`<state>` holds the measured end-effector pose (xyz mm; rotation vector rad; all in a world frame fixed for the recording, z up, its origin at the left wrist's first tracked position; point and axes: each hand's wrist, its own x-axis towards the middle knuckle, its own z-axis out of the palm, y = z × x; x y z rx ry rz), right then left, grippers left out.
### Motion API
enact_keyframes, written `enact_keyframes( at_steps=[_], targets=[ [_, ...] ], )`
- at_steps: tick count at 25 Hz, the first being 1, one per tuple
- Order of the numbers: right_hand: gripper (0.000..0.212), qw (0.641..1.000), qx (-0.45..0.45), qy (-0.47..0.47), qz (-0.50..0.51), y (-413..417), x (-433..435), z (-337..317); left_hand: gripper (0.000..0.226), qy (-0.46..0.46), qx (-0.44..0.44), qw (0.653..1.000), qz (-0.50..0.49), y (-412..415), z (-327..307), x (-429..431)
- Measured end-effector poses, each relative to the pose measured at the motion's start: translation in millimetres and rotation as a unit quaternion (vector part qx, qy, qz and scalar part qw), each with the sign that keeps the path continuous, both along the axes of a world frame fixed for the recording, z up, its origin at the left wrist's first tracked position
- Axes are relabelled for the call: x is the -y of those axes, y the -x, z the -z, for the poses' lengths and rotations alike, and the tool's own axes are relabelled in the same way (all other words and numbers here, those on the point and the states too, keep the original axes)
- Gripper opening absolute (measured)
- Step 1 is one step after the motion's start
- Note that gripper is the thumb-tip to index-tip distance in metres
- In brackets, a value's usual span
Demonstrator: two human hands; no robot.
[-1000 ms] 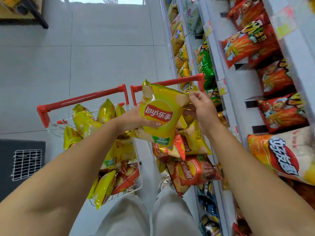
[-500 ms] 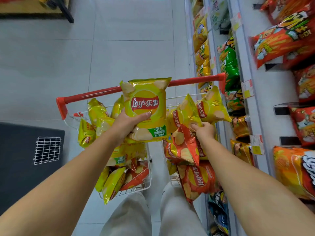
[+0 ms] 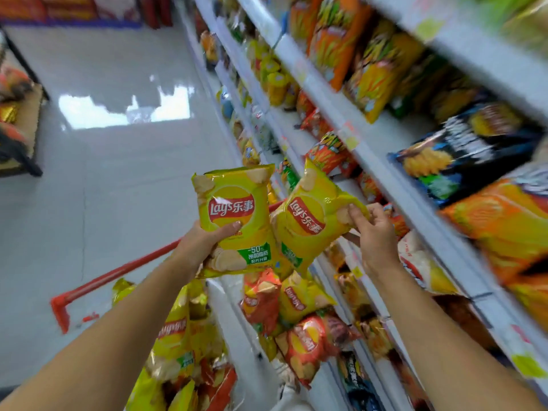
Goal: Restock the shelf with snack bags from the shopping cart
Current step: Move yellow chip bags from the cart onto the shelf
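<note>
You stand on a pale, shiny tile floor (image 3: 118, 203). At 10 o'clock a bright patch of light (image 3: 124, 109) glints on it. At 9 o'clock sits a low stand (image 3: 29, 123) with a dark frame. Far off at 11 o'clock is a blurry red row (image 3: 68, 7).

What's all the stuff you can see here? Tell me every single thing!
Left bag: one, yellow, held up over the cart.
Right bag: one, yellow, tilted, beside the shelves.
Cart bags: many, yellow and red, piled in the cart.
Cart: one, red handle, below the hands.
Shelves: several tiers, white, right side.
Shelf bags: many, mostly orange, red and yellow, on the shelves.
Black bag: one, black, on a shelf.
Floor: white tiles, left.
Left hand: one, grips the left bag.
Right hand: one, pinches the right bag's edge.
</note>
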<state>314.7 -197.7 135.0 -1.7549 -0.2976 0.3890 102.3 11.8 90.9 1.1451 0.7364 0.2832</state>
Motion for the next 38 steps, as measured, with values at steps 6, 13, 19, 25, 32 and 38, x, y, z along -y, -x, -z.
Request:
enact_keyframes(
  at_steps=[6, 13, 19, 25, 32, 38],
  targets=[
    [0.023, 0.974, 0.183, -0.023, 0.131, 7, 61, -143, 0.099, -0.067, 0.113, 0.984, 0.122, -58, -121, 12],
    [0.026, 0.927, 0.243, -0.076, 0.275, -23, 152, -278, 0.096, -0.144, 0.212, 0.941, 0.219, -132, -238, 61],
    [0.017, 0.915, 0.222, -0.097, 0.324, -111, 231, -367, 0.052, -0.174, 0.254, 0.906, 0.292, -204, -316, 125],
    [0.02, 0.893, 0.255, 0.007, 0.371, -198, 264, -388, 0.058, -0.204, 0.263, 0.891, 0.31, -265, -347, 175],
    [0.023, 0.806, 0.411, 0.149, 0.399, -247, 265, -399, 0.07, -0.244, 0.249, 0.884, 0.312, -315, -363, 204],
    [0.062, 0.89, 0.292, 0.019, 0.35, -252, 258, -379, 0.082, -0.273, 0.229, 0.888, 0.29, -348, -371, 243]
  ],
)
